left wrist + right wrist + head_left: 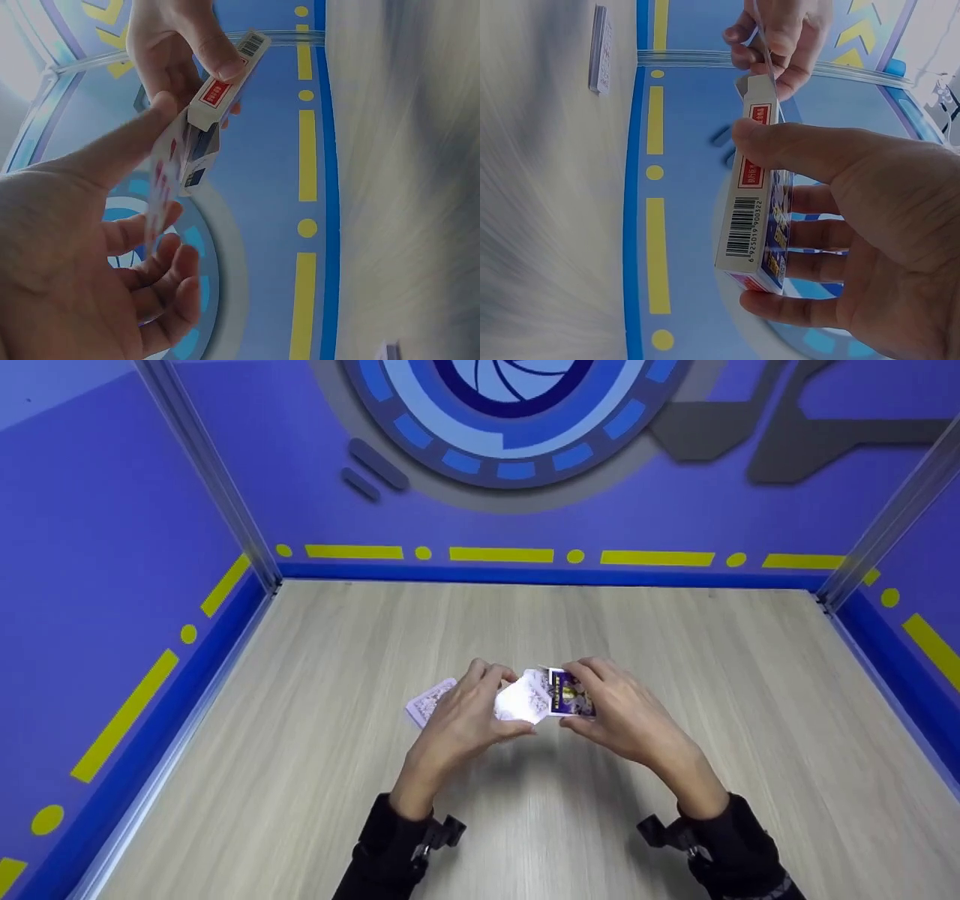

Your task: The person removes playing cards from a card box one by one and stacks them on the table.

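My right hand [626,716] grips a playing card box [571,694] with a dark purple picture face, thumb on one narrow side and fingers along the other. A barcode [742,227] and red labels mark the box's side in the right wrist view. Its open end, flap standing out, points at my left hand [463,709]. Between thumb and fingertips, the left hand holds playing cards [521,701] by their edges; red marks show on the card face [162,180] in the left wrist view. The cards meet the box's open end; how many there are is hidden.
On the wooden table [300,780] lies a stack of playing cards [427,705], partly covered by the left hand in the head view. Blue-purple panels [247,457] with yellow marks wall the table at the back and both sides.
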